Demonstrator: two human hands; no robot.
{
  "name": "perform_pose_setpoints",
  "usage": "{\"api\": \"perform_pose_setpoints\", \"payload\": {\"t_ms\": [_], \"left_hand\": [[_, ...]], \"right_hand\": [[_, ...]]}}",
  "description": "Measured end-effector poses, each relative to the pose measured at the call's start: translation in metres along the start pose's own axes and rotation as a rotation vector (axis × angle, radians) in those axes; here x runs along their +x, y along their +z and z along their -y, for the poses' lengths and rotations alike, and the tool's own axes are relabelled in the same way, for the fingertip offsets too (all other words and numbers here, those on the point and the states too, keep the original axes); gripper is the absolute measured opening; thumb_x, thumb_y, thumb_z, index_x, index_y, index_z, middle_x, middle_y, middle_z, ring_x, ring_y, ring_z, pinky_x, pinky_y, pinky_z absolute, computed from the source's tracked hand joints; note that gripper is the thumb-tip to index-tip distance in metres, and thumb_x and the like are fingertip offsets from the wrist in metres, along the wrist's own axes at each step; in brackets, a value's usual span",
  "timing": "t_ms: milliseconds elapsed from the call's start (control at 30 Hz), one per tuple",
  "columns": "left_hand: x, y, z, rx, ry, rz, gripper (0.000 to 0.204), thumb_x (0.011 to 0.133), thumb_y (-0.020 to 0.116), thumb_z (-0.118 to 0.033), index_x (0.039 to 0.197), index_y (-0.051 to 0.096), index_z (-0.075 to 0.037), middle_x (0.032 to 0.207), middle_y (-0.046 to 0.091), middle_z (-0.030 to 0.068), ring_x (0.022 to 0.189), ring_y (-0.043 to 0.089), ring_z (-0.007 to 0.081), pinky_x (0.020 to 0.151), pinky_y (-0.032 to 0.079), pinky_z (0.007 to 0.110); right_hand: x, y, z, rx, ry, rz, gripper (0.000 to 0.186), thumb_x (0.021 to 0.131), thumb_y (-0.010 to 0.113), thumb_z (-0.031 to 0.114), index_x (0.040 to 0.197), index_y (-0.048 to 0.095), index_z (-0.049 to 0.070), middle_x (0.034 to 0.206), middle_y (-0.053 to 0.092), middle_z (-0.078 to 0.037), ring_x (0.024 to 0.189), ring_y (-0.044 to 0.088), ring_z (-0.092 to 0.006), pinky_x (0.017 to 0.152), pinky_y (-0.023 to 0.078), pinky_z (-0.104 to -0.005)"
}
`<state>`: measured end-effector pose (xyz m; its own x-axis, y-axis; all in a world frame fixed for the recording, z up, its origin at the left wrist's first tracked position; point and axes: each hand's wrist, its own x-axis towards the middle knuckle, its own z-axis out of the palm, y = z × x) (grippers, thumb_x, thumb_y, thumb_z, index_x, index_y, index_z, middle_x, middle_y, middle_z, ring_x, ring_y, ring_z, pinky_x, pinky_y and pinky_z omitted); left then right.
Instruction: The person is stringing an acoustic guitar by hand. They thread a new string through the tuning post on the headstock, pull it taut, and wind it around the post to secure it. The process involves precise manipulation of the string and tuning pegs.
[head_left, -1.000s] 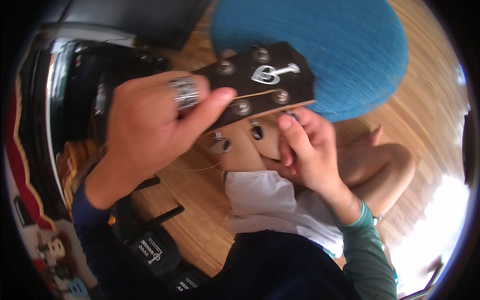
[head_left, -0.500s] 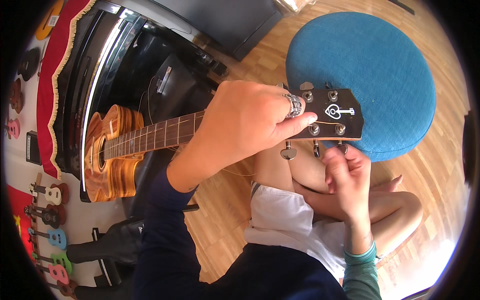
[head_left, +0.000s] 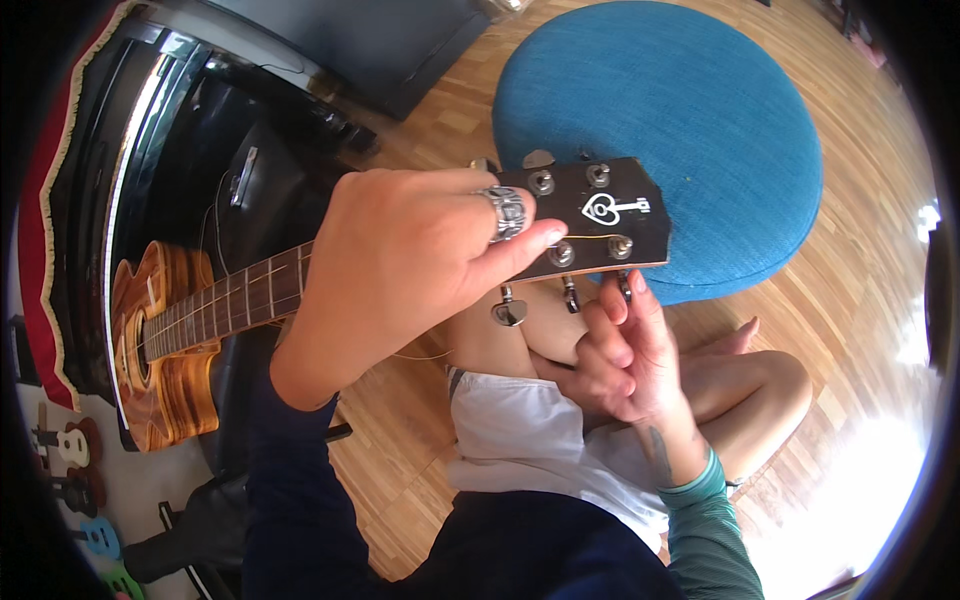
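An acoustic guitar (head_left: 170, 350) with a striped wood body lies with its neck reaching right to a dark headstock (head_left: 615, 205) bearing a white heart-shaped key mark. My left hand (head_left: 410, 235), with a silver ring, is closed over the neck's end. Its thumb presses a thin guitar string (head_left: 588, 237) that runs to a post at the headstock's lower right. Most of its other fingers are hidden. Below the headstock, my right hand (head_left: 640, 350) pinches a metal tuning peg (head_left: 625, 285) between thumb and fingertips, the other fingers curled.
A round blue stool (head_left: 670, 110) stands under and beyond the headstock. My crossed legs (head_left: 740, 390) are on the wooden floor (head_left: 390, 490). Left are a black piano (head_left: 110, 180), a black bench (head_left: 265, 180) and several small ukuleles (head_left: 72, 447). A dark bag (head_left: 190, 530) lies lower left.
The view has shifted, so the guitar and stool sit farther left in it. My right thumb and fingers have changed their position around the tuning peg. My left hand keeps its hold.
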<state>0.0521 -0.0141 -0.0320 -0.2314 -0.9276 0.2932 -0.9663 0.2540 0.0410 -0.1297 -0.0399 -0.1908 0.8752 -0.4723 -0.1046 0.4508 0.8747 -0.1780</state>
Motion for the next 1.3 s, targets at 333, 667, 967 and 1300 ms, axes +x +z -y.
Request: {"api": "perform_pose_setpoints", "payload": {"t_ms": [333, 667, 967, 1300], "left_hand": [[-0.007, -0.001, 0.008, 0.075, 0.015, 0.003, 0.029, 0.080, 0.079, -0.024, 0.066, 0.063, -0.004, 0.057, 0.053, 0.0056, 0.046, 0.052, 0.0215, 0.044, 0.039, 0.033], [-0.006, -0.020, -0.002, -0.208, -0.312, -0.056, 0.010, 0.089, 0.071, -0.011, 0.093, 0.065, -0.004, 0.050, 0.032, -0.0052, 0.047, 0.029, 0.0015, 0.047, 0.021, 0.023], [-0.025, -0.040, 0.015, -0.281, -0.452, -0.010, 0.027, 0.093, 0.066, -0.007, 0.117, 0.056, -0.003, 0.053, 0.032, -0.0106, 0.051, 0.027, -0.0022, 0.050, 0.017, 0.020], [-0.038, -0.042, 0.024, -0.174, -0.368, 0.012, 0.008, 0.093, 0.064, -0.003, 0.089, 0.062, 0.004, 0.105, 0.055, -0.0028, 0.056, 0.032, -0.0015, 0.051, 0.025, 0.018]], "right_hand": [[-0.001, 0.008, 0.010, -0.602, -0.238, -0.136, 0.052, 0.105, 0.041, 0.042, 0.093, 0.062, -0.003, 0.048, 0.049, -0.004, 0.036, 0.042, -0.0096, 0.039, 0.033, -0.0223], [-0.004, 0.011, 0.015, -1.058, -0.442, -0.144, 0.041, 0.105, 0.049, 0.030, 0.088, 0.067, -0.002, 0.052, 0.052, 0.000, 0.045, 0.045, -0.0038, 0.044, 0.033, -0.0194], [-0.003, 0.014, 0.011, -1.088, -0.448, -0.188, 0.035, 0.104, 0.053, 0.025, 0.092, 0.068, -0.004, 0.057, 0.053, 0.002, 0.051, 0.047, -0.0032, 0.048, 0.036, -0.0199], [-0.001, 0.010, 0.013, -1.022, -0.421, -0.161, 0.033, 0.103, 0.054, 0.026, 0.095, 0.068, -0.003, 0.056, 0.054, 0.001, 0.050, 0.048, -0.0030, 0.049, 0.037, -0.0204]]}}
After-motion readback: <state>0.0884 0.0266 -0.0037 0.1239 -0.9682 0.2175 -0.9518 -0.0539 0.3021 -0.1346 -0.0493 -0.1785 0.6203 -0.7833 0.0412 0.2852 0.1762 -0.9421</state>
